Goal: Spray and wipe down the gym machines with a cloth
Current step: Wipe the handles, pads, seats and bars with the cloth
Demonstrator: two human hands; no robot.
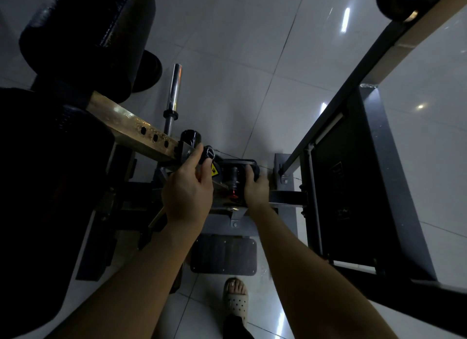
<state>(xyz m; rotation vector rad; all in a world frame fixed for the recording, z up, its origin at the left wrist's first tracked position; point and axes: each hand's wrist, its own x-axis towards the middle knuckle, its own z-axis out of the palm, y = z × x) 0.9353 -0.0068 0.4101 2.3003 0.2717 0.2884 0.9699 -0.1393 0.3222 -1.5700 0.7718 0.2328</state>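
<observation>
Head view: the grey and brass-coloured steel gym machine fills the middle of the picture, directly below the person, standing on the glossy white tiled floor.

The left hand reaches forward onto it, and its thumb and fingers pinch a small round black knob at the end of a brass-coloured square beam with a row of holes. A yellow triangular warning sticker sits just beside the knob.

The right hand lies near the left; its fingers curl over a dark rounded part at the far edge of the machine's centre block. Blur hides whether this is cloth or metal. Between the hands stands a short black cylinder with a red tip.

Black padded rollers rise at upper left, with a chrome bar beside them. A dark framed panel stands at right. Below the hands lies a black ribbed footplate, and near it a foot in a pale perforated sandal.
</observation>
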